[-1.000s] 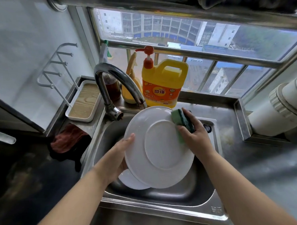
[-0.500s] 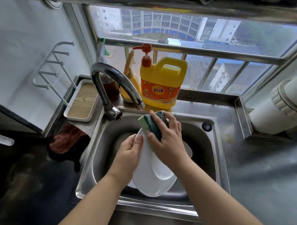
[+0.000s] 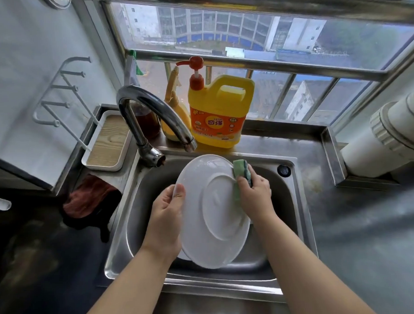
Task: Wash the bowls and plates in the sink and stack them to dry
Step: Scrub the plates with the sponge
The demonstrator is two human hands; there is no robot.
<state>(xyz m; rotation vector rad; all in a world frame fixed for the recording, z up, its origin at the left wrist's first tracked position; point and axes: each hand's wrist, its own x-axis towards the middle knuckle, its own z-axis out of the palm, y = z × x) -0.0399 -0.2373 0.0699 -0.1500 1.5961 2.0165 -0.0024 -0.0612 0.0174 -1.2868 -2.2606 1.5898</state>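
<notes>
A white plate point(image 3: 211, 230) is held tilted over the steel sink point(image 3: 296, 214), its underside with the foot ring facing me. My left hand point(image 3: 167, 218) grips its left rim, thumb on the near face. My right hand point(image 3: 255, 195) grips a green sponge point(image 3: 241, 173) and presses it against the plate's upper right rim. A sliver of another white dish point(image 3: 181, 254) shows under the plate, low in the basin.
The curved faucet point(image 3: 152, 116) arches over the sink's back left. A yellow detergent jug point(image 3: 219, 113) and spray bottle point(image 3: 175, 103) stand behind. A white drying tray point(image 3: 105, 142) with rack sits left, a red cloth point(image 3: 89, 197) below it. A white pipe point(image 3: 390, 134) is right.
The plate was edge-on half a second ago and has turned back so its underside faces me. The sponge hand has moved from the plate's top left to its upper right rim.
</notes>
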